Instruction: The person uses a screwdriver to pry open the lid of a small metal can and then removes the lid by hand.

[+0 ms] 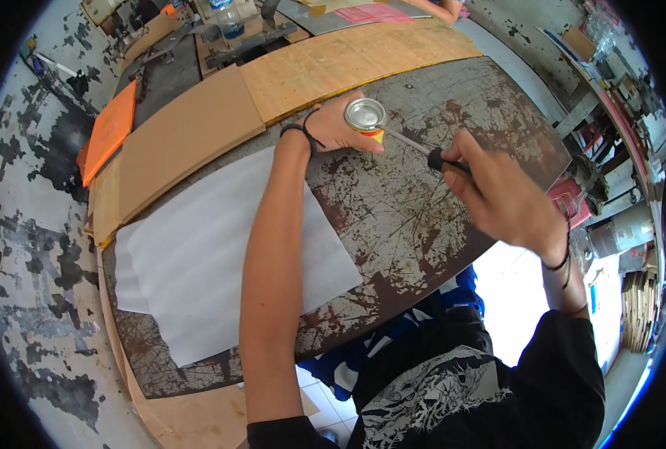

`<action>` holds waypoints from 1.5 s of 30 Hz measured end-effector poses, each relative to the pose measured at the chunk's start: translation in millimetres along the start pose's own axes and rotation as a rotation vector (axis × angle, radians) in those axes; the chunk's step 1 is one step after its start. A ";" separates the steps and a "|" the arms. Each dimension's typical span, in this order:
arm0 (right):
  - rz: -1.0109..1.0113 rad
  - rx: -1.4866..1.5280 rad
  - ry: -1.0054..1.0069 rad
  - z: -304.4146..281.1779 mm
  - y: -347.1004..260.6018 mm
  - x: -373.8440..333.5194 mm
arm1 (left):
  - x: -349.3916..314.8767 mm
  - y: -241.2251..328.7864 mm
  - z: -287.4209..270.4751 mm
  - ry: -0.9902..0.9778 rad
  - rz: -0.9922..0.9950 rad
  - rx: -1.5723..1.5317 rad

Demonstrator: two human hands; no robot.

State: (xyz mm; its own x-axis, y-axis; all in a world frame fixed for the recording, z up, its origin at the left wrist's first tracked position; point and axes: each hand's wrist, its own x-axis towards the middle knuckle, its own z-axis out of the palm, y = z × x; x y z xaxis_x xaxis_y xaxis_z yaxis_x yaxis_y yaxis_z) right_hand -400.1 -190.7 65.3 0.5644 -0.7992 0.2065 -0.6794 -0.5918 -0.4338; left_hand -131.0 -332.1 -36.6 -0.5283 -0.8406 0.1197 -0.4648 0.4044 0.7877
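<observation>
A small round tin with a silver lid and a yellow and red side stands toward the far side of the scratched table. My left hand is closed around its left side, with the thumb along the near side. In my right hand is a screwdriver with a black handle, and my fingers wrap round that handle. Its thin metal shaft points left at the tin, and the tip meets the lid's rim or lies right beside it.
White sheets lie on the worn table under my left forearm. Brown cardboard and a wooden board line the far edge. An orange folder-like piece is far left. A plastic bottle and another person's arm are beyond.
</observation>
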 end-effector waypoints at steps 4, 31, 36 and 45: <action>0.057 0.058 0.061 27.6 2.0 -16.6 | 3.9 3.4 3.0 -0.017 -0.006 -0.040; 0.009 0.103 0.082 30.1 17.5 -24.9 | 1.3 3.0 -1.9 -0.093 -0.059 -0.107; -0.043 0.120 0.081 19.8 14.9 -19.5 | 3.2 5.0 0.1 -0.050 -0.011 -0.085; 0.024 0.054 0.065 40.7 17.7 -18.2 | -0.7 4.5 -2.3 -0.042 -0.019 -0.136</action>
State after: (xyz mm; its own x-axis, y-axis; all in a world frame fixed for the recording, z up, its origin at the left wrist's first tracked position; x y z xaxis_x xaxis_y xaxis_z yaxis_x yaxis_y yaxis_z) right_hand -403.3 -182.4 18.2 0.5152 -0.8193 0.2516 -0.6653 -0.5674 -0.4853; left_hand -131.1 -330.6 -31.8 -0.5508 -0.8307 0.0813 -0.3758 0.3338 0.8645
